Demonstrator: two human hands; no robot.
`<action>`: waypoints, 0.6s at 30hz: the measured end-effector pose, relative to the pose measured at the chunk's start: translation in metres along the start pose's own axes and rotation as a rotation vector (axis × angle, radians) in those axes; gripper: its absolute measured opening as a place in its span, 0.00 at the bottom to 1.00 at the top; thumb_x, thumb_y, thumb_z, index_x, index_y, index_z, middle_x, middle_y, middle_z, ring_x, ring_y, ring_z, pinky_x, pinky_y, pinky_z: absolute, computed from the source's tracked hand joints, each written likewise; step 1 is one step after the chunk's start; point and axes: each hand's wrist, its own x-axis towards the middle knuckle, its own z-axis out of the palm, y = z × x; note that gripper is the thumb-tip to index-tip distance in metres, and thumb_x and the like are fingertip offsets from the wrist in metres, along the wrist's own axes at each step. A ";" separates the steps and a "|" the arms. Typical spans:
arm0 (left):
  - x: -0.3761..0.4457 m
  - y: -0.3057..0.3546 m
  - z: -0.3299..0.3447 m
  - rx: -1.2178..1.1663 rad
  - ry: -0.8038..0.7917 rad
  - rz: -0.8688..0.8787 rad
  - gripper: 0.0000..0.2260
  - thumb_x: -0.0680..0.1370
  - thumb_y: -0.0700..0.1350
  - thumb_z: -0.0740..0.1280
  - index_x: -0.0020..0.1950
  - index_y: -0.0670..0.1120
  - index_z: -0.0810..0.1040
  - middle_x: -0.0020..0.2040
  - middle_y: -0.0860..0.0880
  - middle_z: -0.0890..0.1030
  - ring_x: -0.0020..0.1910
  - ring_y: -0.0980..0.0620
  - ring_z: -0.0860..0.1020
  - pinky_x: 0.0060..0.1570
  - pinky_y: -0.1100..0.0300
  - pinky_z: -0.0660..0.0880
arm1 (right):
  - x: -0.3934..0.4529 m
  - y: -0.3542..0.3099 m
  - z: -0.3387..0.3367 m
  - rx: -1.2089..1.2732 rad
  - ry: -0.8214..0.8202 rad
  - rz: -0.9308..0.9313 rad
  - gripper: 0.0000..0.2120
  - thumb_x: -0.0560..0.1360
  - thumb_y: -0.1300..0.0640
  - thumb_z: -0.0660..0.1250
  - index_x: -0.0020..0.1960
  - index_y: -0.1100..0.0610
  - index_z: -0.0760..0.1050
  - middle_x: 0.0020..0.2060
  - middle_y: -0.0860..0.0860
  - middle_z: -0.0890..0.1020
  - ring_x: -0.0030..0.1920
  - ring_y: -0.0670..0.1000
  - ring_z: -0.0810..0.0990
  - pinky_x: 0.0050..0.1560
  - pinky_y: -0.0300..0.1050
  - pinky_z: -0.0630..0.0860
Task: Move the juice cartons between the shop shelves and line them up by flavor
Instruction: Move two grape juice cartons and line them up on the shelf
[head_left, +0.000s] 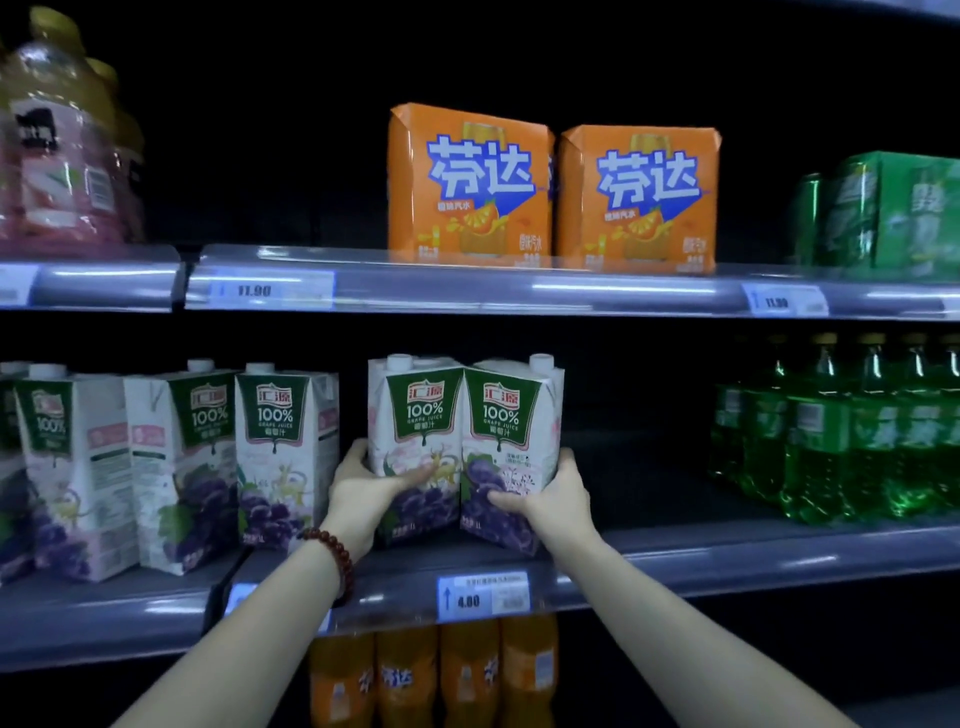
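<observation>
Left hand and right hand clasp two upright grape juice cartons between them, labels facing outward, caps uppermost.

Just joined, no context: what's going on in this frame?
A person is stocking a shop shelf. The left hand grips one grape juice carton and the right hand grips a second carton; the two are pressed side by side at the middle shelf front. More grape cartons stand to the left, green bottles to the right, orange boxes above.
</observation>
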 end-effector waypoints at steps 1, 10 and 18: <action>-0.003 0.003 0.000 -0.031 -0.021 0.025 0.38 0.50 0.50 0.82 0.57 0.49 0.74 0.51 0.50 0.83 0.52 0.50 0.81 0.56 0.55 0.77 | -0.002 -0.002 -0.001 0.004 0.012 -0.020 0.31 0.57 0.62 0.83 0.51 0.49 0.68 0.46 0.45 0.82 0.47 0.44 0.81 0.50 0.44 0.81; -0.022 0.023 0.005 -0.172 -0.156 0.077 0.31 0.53 0.44 0.82 0.54 0.48 0.75 0.48 0.48 0.84 0.45 0.53 0.84 0.41 0.60 0.80 | -0.019 -0.023 -0.034 0.001 0.031 -0.091 0.33 0.55 0.60 0.83 0.54 0.50 0.71 0.49 0.48 0.83 0.52 0.50 0.82 0.52 0.50 0.82; -0.058 0.019 0.046 -0.201 -0.213 0.075 0.31 0.50 0.52 0.82 0.50 0.55 0.76 0.48 0.50 0.84 0.45 0.52 0.84 0.40 0.54 0.82 | -0.057 -0.020 -0.072 0.167 0.162 -0.011 0.32 0.59 0.61 0.82 0.58 0.54 0.71 0.53 0.52 0.82 0.54 0.55 0.82 0.55 0.58 0.80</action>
